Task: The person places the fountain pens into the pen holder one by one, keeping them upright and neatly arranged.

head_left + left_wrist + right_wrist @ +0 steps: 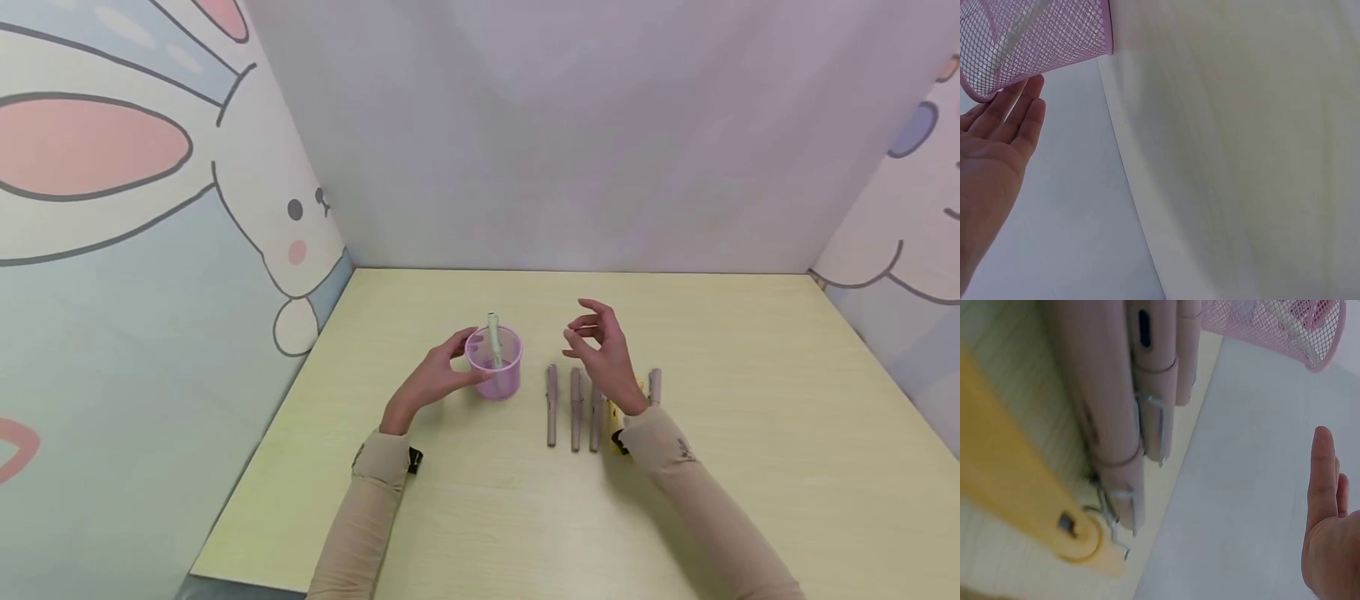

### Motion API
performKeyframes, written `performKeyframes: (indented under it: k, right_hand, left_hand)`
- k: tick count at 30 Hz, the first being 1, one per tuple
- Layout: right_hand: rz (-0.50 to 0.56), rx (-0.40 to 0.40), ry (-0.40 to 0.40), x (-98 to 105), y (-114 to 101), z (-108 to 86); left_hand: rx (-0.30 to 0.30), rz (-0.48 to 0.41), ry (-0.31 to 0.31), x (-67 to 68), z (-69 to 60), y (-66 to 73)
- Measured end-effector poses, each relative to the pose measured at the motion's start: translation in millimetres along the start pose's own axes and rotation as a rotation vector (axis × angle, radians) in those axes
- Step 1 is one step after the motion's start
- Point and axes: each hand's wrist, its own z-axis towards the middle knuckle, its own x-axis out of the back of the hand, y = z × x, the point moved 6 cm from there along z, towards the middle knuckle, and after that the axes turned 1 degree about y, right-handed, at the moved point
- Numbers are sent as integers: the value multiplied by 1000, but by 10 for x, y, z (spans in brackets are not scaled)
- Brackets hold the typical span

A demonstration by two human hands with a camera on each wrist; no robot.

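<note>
A pink mesh cup point(504, 385) stands upright with a light green pen point(494, 337) leaning inside it. My left hand point(435, 379) curves round the cup's left side, thumb at the front and fingers behind; in the left wrist view the fingertips meet the mesh cup point(1054, 37). To the cup's right, my right hand point(606, 358) is raised above the pens with bent, parted fingers and holds nothing. Below it lie several mauve pens point(552, 408) and a yellow pen point(615, 421), partly hidden by the hand and sleeve. The yellow pen point(1016, 462) looks close in the right wrist view.
The pale wooden table point(465, 517) ends at a plain light wall point(562, 142) behind. Side panels with cartoon rabbit drawings point(255, 208) stand at left and right. The pens lie side by side, roughly parallel, right of the cup.
</note>
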Motion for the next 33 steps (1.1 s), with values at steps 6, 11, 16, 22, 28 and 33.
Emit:
performKeyframes:
  k: [6, 11, 16, 22, 28, 33]
  right_hand:
    - [-35, -16, 37, 310, 6, -63]
    - [-73, -52, 63, 560, 18, -135]
    - [-114, -64, 83, 762, 12, -201]
    - [-162, -84, 94, 926, 7, -262]
    - [-223, -117, 98, 1063, 40, -328]
    - [-266, -171, 103, 1191, 99, -393]
  left_hand:
    - [0, -7, -4, -8, 3, 3]
    - [-4, -9, -12, -15, 9, 10]
    - [1, -6, -11, -9, 8, 17]
    - [5, 2, -10, -1, 5, 14]
    - [-1, 0, -15, 2, 0, 25]
    - [-7, -1, -20, 2, 1, 34]
